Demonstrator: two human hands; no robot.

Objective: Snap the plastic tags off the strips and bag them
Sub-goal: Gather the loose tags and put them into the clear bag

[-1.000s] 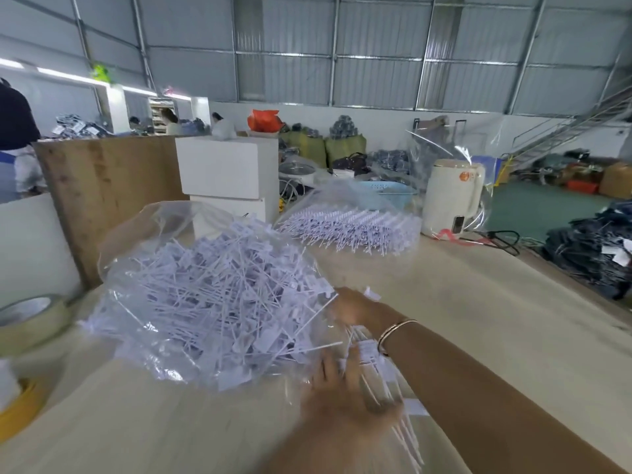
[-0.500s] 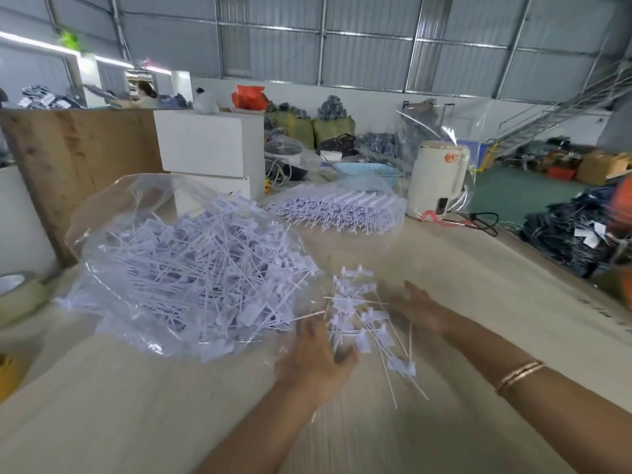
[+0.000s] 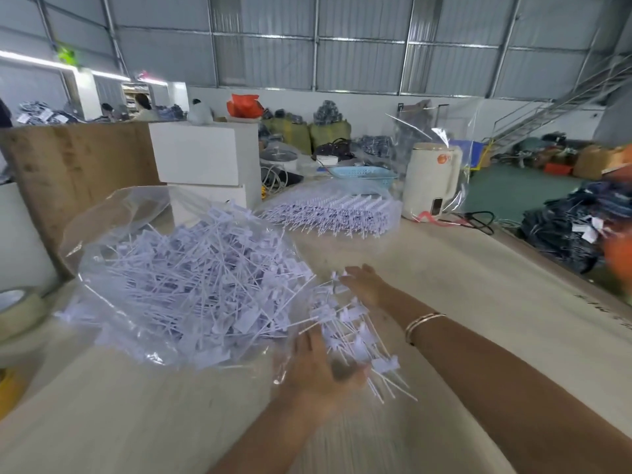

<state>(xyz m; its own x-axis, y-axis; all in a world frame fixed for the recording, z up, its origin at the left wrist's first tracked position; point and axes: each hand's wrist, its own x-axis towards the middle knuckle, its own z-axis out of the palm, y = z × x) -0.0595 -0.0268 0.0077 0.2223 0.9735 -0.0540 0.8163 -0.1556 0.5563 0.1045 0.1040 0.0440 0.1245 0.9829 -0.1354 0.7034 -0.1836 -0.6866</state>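
Note:
A clear plastic bag (image 3: 113, 234) full of loose white tags (image 3: 205, 278) lies on the table at centre left, its mouth facing right. Just outside the mouth lies a small heap of loose tags (image 3: 352, 330) on the tabletop. My left hand (image 3: 321, 367) rests at the near side of that heap, fingers spread and blurred. My right hand (image 3: 366, 285) lies flat against the far side of the heap, fingers straight. Further back lies a second clear bag with uncut tag strips (image 3: 331, 213) in rows.
A roll of tape (image 3: 17, 306) and a yellow roll (image 3: 10, 384) sit at the left edge. White boxes (image 3: 201, 155), a wooden board (image 3: 75, 172), a blue basket (image 3: 362, 172) and a cream kettle (image 3: 431, 179) stand behind. Dark clothing (image 3: 574, 227) lies piled on the right.
A bundle of tags left my hands and now lies as a heap by the bag's mouth. Both hands have closed in on the heap from either side.

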